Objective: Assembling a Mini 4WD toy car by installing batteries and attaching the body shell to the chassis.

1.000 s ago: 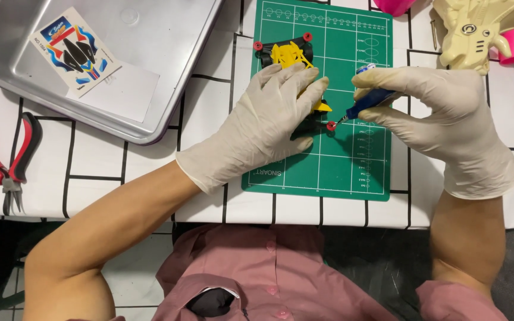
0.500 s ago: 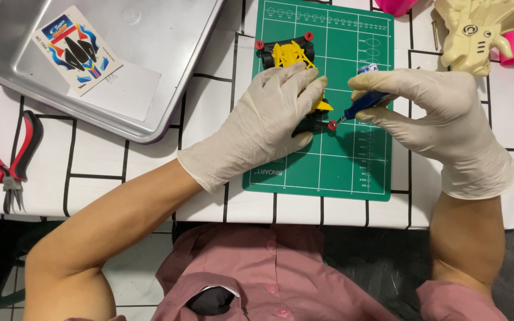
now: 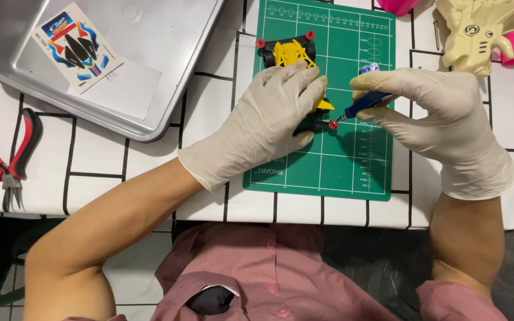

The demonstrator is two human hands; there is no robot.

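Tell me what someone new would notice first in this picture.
Two white-gloved hands meet over a green cutting mat: the left hand pins a small yellow and black toy car chassis, while the right hand holds a blue-handled screwdriver to it. A grey metal tray lies at upper left.

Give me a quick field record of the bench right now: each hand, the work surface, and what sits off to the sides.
left hand: gloved, pressing down on the toy car chassis
right hand: gloved, holding the blue-handled screwdriver, tip at a red roller
surface: green cutting mat
left side: metal tray holding sticker sheet; red pliers
top right: cream toy body
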